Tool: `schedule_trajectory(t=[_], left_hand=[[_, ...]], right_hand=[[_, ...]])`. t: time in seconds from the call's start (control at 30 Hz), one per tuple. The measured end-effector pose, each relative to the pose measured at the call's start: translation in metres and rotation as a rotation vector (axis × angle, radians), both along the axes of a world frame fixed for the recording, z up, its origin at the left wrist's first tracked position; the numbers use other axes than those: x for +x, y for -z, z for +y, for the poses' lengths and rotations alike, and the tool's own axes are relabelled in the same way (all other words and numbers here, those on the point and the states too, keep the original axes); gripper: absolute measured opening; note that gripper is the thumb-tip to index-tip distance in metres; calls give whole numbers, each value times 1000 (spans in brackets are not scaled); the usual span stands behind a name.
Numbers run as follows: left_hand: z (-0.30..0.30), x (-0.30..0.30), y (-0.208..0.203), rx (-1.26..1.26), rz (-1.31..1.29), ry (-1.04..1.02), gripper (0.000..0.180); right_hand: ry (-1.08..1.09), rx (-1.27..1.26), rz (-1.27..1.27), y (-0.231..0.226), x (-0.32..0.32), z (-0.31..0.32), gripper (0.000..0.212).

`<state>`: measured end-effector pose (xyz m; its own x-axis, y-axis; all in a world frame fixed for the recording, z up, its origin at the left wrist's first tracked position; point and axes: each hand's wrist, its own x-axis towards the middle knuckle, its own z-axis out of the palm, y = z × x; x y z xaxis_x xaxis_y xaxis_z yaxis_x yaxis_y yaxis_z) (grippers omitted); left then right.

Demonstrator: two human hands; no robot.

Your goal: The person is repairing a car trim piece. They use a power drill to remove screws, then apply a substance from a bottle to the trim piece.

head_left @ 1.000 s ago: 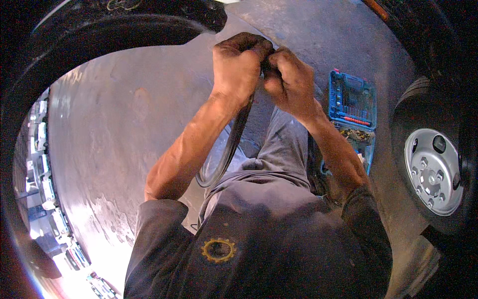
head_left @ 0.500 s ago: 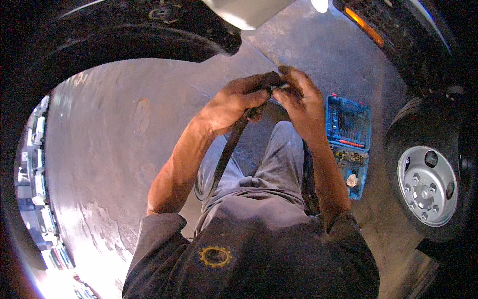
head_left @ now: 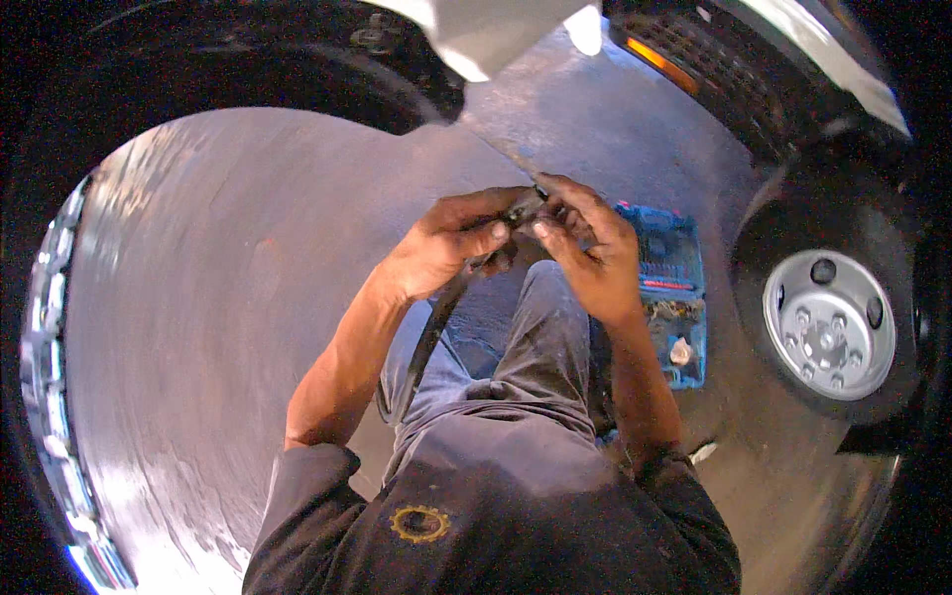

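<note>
My left hand [head_left: 454,243] is closed around the upper end of a long, dark, strap-like piece [head_left: 433,335]. From there the piece runs down over my left thigh, curving near my lap. Just beyond my left thumb, a small dark fitting [head_left: 526,206] with a pale glint sits at its end. My right hand [head_left: 597,246] meets it from the other side, its thumb and fingers pinched at the fitting. The fingers hide part of this end, so what kind of part it is cannot be made out.
A blue tool case [head_left: 674,342] lies opened on the floor [head_left: 218,297] to my right, with bits and small parts inside. Further right stands a vehicle wheel [head_left: 831,322] with a silver rim. Dark curved bodywork [head_left: 297,84] arches overhead at the left.
My view has shifted, so the case and wheel appear further left. Both hands sit lower in the picture, still together at the strap's end, and more of the fitting shows between them.
</note>
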<state>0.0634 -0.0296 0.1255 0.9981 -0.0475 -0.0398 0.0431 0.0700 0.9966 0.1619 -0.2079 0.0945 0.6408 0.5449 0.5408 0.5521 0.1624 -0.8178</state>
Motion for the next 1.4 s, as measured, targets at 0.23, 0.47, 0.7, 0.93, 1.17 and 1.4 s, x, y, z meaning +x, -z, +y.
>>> schedule_trajectory(t=[0.23,0.47,0.7,0.93,1.17,1.4], left_hand=[[-26,0,31,-362,113,-99,51],[-29,-16,40,-576,-44,-288,42],[-22,-46,42,-622,-172,-366,37],[-14,-58,39,-828,14,-255,27],[-15,-55,28,-609,2,-333,26],[-24,-47,20,-266,-10,-554,27]], right_hand=[[285,-18,-117,25,-21,-21,33],[347,62,-201,13,-55,9,27],[360,150,-229,10,-83,43,29],[282,59,-179,4,-90,47,30],[272,-38,-148,1,-85,43,33],[214,15,-215,28,-70,41,25]])
